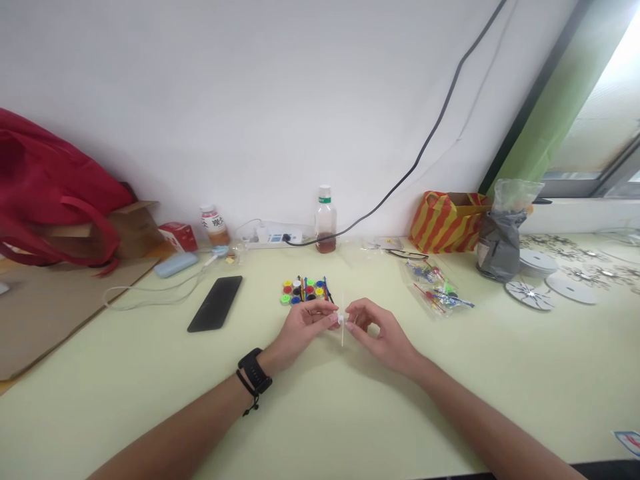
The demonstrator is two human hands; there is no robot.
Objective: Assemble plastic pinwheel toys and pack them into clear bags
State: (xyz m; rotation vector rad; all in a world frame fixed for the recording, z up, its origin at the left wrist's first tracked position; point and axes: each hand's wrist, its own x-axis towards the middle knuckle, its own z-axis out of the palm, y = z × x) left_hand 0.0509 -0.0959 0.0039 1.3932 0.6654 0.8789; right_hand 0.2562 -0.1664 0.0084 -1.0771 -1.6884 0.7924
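Between my hands is a small white part with a thin upright white piece (343,337), seen almost edge-on; I cannot make out its kind. My left hand (307,328), with a black watch (255,371) on its wrist, pinches the part from the left between thumb and fingers. From the right, the thumb and curled fingers of my right hand (381,333) close at the thin piece. Just beyond the left fingers lies a group of small coloured round pieces (287,289) with coloured sticks (327,291) among them.
A black phone (215,304) lies left on the pale green table (310,427). Farther back stand two bottles (326,223) and a power strip (275,235). To the right are clear bags of coloured parts (440,293), a striped bag (445,220), a grey bag (500,247) and white discs (570,288).
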